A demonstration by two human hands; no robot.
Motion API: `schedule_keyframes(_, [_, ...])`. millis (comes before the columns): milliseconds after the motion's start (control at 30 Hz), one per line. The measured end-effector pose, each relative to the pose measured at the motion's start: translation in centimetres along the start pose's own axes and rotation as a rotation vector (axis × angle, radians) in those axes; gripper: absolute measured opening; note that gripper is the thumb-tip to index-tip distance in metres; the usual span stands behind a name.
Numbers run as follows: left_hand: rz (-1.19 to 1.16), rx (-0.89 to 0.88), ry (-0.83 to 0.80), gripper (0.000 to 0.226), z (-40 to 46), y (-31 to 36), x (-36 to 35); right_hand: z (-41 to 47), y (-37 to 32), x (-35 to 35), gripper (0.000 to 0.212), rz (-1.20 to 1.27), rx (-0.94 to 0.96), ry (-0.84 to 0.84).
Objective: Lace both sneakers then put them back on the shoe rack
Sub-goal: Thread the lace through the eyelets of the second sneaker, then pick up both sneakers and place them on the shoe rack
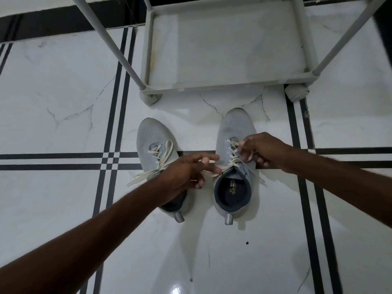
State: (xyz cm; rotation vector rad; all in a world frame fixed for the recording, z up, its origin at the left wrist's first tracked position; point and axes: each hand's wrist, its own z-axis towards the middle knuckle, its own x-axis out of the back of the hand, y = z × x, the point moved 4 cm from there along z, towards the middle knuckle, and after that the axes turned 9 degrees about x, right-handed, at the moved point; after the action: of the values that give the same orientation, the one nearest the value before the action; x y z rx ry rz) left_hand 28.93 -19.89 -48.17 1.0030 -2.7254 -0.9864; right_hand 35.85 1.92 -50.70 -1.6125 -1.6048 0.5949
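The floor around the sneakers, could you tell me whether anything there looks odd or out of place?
The left sneaker sits askew, its untied laces trailing onto the floor. A small dark speck lies behind the right sneaker.

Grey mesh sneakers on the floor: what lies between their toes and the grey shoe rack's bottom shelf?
In the head view, only bare white marble floor separates the two grey mesh sneakers from the grey shoe rack.

Left hand (182, 175): bare forearm extended forward, palm down, fingers (209, 159) pinched together, index reaching forward. Right hand (263, 150): bare forearm extended from the right, knuckles up, fingers curled in a pinch.
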Motion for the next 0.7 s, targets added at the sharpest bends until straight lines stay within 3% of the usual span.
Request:
schedule_keyframes(100, [0.318,-0.14,0.284,0.025,-1.8,2.0,2.8,-2.1,-0.6,0.7,0.039,-0.4,0.289,0.261])
schedule_keyframes(200, [0.723,-0.248,0.576,0.047,-3.4,3.3,6.3,-3.7,0.4,-0.1,0.087,-0.506,0.286,0.379])
schedule_keyframes(267, [0.867,-0.148,0.663,0.082,-4.2,2.1,8.9,-3.8,1.8,-1.2,0.105,-0.351,0.147,0.294])
schedule_keyframes(333, [0.831,0.068,0.631,0.107,-4.9,-0.3,10.6,-3.7,2.9,-2.4,0.109,-0.233,0.076,0.209])
schedule_keyframes(400, [0.623,0.182,0.522,0.103,-5.1,-3.1,10.4,-3.3,3.2,-3.1,0.11,-0.241,0.072,0.19])
schedule_keyframes(467, [0.496,0.151,0.554,0.088,-4.7,-5.1,9.5,-2.7,2.5,-3.3,0.097,-0.293,0.087,0.189])
schedule_keyframes(567, [0.517,0.023,0.747,0.079,-4.3,-5.9,8.3,-1.9,0.8,-4.3,0.088,-0.333,0.132,0.14])
schedule_keyframes(700, [0.524,-0.003,0.758,0.083,-3.8,-7.2,7.5,-2.1,-0.3,-5.7,0.062,-0.28,0.17,0.116])
